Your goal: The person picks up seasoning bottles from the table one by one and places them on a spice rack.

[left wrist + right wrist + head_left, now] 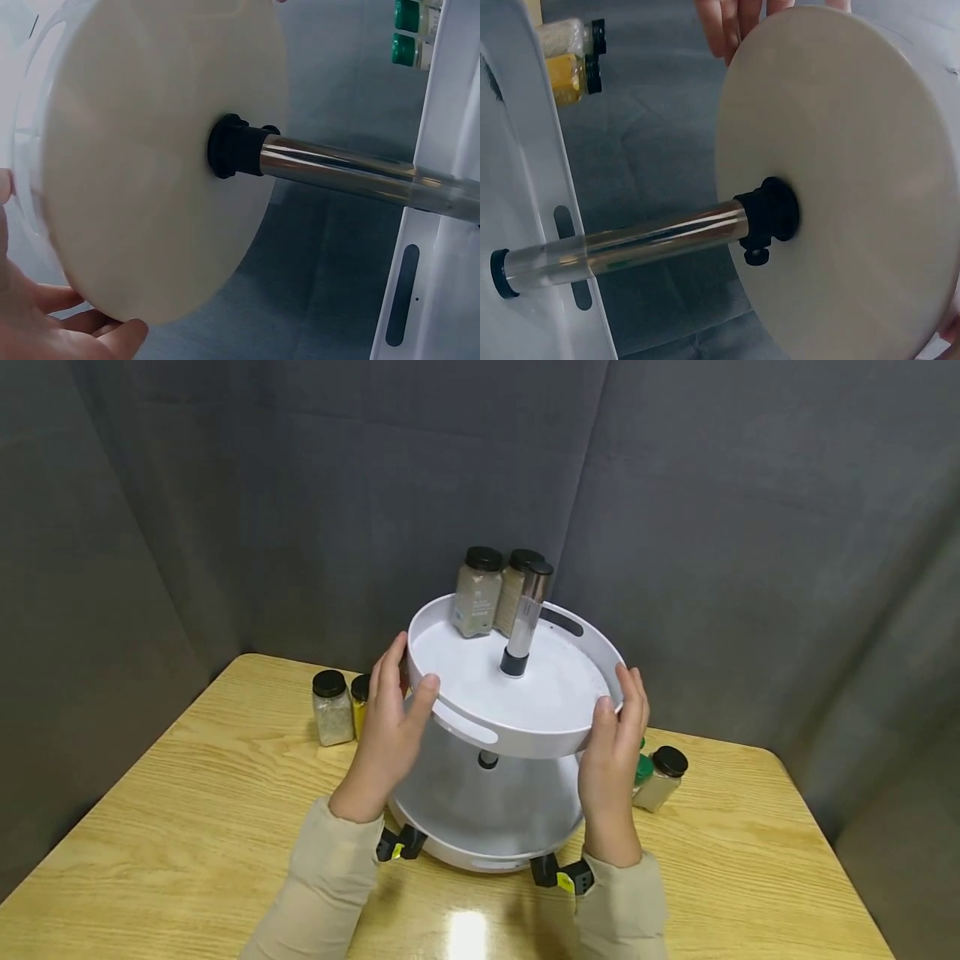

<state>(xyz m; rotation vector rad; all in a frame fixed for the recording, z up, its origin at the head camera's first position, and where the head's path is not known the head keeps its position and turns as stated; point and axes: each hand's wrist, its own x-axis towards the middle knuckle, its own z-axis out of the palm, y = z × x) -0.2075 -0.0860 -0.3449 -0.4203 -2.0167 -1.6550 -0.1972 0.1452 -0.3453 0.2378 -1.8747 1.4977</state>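
Observation:
A two-tier white round tray stand is in the middle of the head view. My left hand (387,727) holds the upper tray (536,743) at its left side, thumb over the rim. In the left wrist view the fingertips (131,337) curl under the tray's edge. On the opposite side my right hand (611,768) grips the same rim, thumb up near the edge. The upper tray is tilted. A metal and clear post (667,236) with a black collar (772,210) joins its underside to the lower tray (480,860).
Two black-lidded spice jars, the nearer one (477,597) labelled, stand on the upper tray behind the post top (525,610). On the wooden table (225,827), a jar (332,710) and a yellow one stand left; green-lidded and black-lidded jars (660,781) stand right. Grey curtain (300,527) hangs behind.

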